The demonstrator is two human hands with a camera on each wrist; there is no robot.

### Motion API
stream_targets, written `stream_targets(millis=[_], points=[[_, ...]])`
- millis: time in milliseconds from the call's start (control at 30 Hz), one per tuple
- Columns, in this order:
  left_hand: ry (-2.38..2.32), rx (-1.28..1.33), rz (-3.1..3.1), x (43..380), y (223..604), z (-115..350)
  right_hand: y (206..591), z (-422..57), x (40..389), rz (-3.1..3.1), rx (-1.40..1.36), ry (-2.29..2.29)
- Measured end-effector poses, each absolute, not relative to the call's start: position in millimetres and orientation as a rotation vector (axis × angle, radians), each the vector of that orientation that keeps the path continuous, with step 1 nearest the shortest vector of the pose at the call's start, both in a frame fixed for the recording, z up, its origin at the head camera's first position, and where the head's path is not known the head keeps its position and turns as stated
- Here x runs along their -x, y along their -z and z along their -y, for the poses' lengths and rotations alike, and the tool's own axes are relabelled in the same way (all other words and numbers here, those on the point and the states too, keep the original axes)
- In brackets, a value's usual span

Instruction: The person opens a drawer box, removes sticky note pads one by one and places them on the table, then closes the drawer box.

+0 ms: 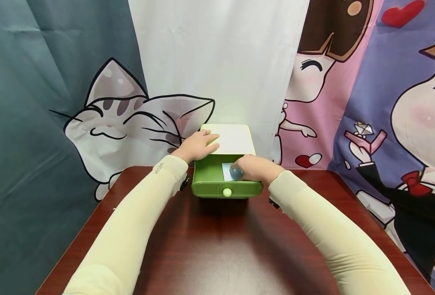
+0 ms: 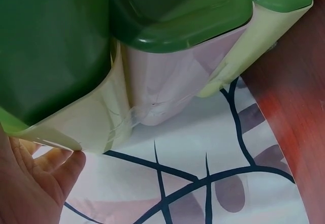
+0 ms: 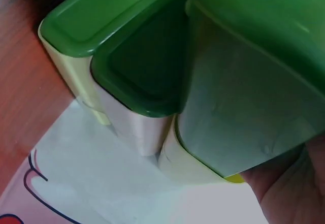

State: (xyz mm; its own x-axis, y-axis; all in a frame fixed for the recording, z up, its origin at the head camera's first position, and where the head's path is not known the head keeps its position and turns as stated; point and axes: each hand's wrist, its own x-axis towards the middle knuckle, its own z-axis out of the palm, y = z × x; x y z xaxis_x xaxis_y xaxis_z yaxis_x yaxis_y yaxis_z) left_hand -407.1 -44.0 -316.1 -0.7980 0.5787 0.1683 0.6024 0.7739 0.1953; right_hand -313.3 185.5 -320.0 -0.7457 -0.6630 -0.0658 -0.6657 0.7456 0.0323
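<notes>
A flat, rectangular pale blue piece [image 1: 226,174] showed inside the pulled-out green drawer [image 1: 208,189], partly hidden by the right hand [image 1: 256,168], whose grip could not be told; the left hand [image 1: 198,146], fingers apart, rested on the cream cabinet [image 1: 234,139]

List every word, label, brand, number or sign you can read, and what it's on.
"Let'sSlim", probably: slanted print near the cuff of the left sleeve, too small to be sure.
Drawer unit: no lettering visible.
Pale blue item in the open drawer: none readable.
Backdrop: drawings only.
</notes>
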Motion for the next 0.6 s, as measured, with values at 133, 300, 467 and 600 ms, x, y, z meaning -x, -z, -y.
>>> stream_targets(millis=[133,300,467,600], points=[[0.356,0.953,2.856,406.7,316.7,43.7,322.1,-185.4,313.1,-2.909,1.177,-0.147],[0.352,0.956,2.861,406.5,315.3,42.4,321.2,-187.4,312.1,-2.914,1.241,-0.231],[0.349,0.933,2.870,406.4,316.4,43.9,317.9,-187.4,312.1,-2.882,1.320,-0.200],[0.349,0.941,2.865,407.4,317.8,44.6,316.1,-188.4,312.3,-2.880,1.353,-0.131]])
